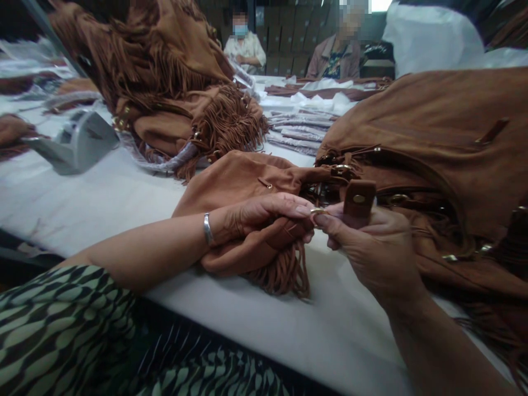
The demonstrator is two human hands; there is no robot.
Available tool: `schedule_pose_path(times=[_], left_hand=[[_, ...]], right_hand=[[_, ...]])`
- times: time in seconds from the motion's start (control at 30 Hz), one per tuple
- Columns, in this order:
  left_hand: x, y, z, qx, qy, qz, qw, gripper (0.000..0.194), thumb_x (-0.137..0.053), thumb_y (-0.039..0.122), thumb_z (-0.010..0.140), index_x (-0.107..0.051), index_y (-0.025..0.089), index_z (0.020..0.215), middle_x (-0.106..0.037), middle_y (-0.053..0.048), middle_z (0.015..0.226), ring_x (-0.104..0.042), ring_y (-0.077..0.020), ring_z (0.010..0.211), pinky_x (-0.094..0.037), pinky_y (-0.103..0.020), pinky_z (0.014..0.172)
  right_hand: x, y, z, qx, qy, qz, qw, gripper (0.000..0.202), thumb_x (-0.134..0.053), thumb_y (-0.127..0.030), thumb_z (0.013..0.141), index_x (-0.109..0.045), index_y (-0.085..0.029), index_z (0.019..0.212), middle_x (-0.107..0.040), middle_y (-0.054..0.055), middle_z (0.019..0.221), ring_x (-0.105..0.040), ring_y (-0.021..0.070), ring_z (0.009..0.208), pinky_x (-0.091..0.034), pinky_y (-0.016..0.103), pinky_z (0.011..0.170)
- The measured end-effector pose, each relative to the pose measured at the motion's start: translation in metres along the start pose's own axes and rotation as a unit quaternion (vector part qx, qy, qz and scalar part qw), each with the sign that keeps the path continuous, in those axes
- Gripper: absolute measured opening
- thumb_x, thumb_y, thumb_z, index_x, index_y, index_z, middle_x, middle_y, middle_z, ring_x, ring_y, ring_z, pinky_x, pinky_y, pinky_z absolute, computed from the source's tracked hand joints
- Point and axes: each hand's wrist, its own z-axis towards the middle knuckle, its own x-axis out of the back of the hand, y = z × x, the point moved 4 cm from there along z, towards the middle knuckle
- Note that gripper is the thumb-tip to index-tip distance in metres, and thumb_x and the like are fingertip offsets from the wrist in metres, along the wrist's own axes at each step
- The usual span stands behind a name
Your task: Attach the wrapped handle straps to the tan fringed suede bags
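A brown fringed handbag (pixel 231 181) lies on the white table in front of me. My left hand (pixel 268 214) rests over its near end, with the fingers closed on the bag's edge and the thumb at a small gold-coloured metal ring (pixel 317 211). From the other side, my right hand (pixel 371 236) pinches the same ring between thumb and finger. A brown leather strap tab (pixel 359 199) with a round metal stud sticks up from my right hand's fingers. Tassels (pixel 286 272) hang from the bag below my left hand.
To the right lies a large brown bag (pixel 433 115) with a handle. More fringed bags (pixel 165 93) are piled at back left, beside a grey tape dispenser (pixel 76 143). Plastic-wrapped pieces (pixel 303 129) lie farther back. Two people (pixel 247 49) are across the table.
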Motion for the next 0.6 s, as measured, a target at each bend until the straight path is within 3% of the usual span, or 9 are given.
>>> schedule_pose_path(times=[0.07,0.13,0.23,0.37,0.47,0.6], left_hand=[[0.001,0.0,-0.001,0.0,0.004,-0.021,1.0,0.03,-0.074,0.031,0.064,-0.065,0.01,0.083,-0.063,-0.004,0.075,-0.058,-0.0131,0.07,-0.047,-0.025,0.07],[0.003,0.0,-0.002,0.007,0.018,-0.026,0.999,0.03,-0.074,0.03,0.064,-0.065,0.009,0.084,-0.062,-0.004,0.073,-0.057,-0.0118,0.067,-0.046,-0.023,0.067],[0.003,-0.001,-0.005,0.035,0.041,-0.025,0.998,0.032,-0.072,0.032,0.069,-0.066,0.009,0.09,-0.06,-0.003,0.073,-0.055,-0.0108,0.065,-0.044,-0.023,0.064],[0.0,0.001,-0.01,0.046,0.052,-0.029,0.997,0.032,-0.069,0.035,0.073,-0.066,0.009,0.091,-0.059,-0.004,0.075,-0.053,-0.0111,0.066,-0.043,-0.024,0.065],[-0.003,0.005,-0.012,0.031,0.066,0.004,0.997,0.031,-0.067,0.037,0.075,-0.066,0.008,0.087,-0.059,-0.005,0.078,-0.053,-0.0112,0.069,-0.042,-0.023,0.068],[-0.006,0.009,-0.012,-0.008,0.072,0.071,0.995,0.026,-0.056,0.033,0.085,-0.065,0.008,0.082,-0.059,-0.005,0.082,-0.054,-0.0115,0.075,-0.041,-0.024,0.075]], right_hand=[[-0.003,0.005,0.002,-0.049,0.012,0.064,0.997,0.02,-0.08,-0.035,0.067,-0.068,-0.019,0.071,-0.056,-0.002,0.052,-0.047,0.0114,0.045,-0.034,0.023,0.041],[-0.001,0.008,0.006,-0.077,-0.023,0.104,0.991,0.025,-0.082,-0.036,0.063,-0.069,-0.018,0.072,-0.055,-0.002,0.054,-0.045,0.0094,0.045,-0.032,0.021,0.04],[0.016,0.006,0.013,-0.072,-0.054,0.116,0.989,0.028,-0.071,-0.047,0.076,-0.066,-0.021,0.085,-0.059,-0.001,0.061,-0.047,0.0091,0.045,-0.033,0.022,0.041],[0.037,0.0,0.016,-0.02,-0.059,-0.036,0.997,0.029,-0.056,-0.05,0.087,-0.055,-0.023,0.076,-0.061,-0.001,0.063,-0.051,0.0108,0.044,-0.036,0.024,0.043],[0.035,-0.004,0.014,0.054,-0.101,-0.191,0.975,0.031,-0.054,-0.044,0.089,-0.055,-0.022,0.067,-0.057,0.0,0.06,-0.05,0.0125,0.046,-0.035,0.027,0.046],[0.027,-0.007,0.011,0.148,-0.124,-0.27,0.943,0.024,-0.053,-0.037,0.088,-0.059,-0.023,0.07,-0.056,0.002,0.06,-0.049,0.0169,0.052,-0.033,0.029,0.052]])
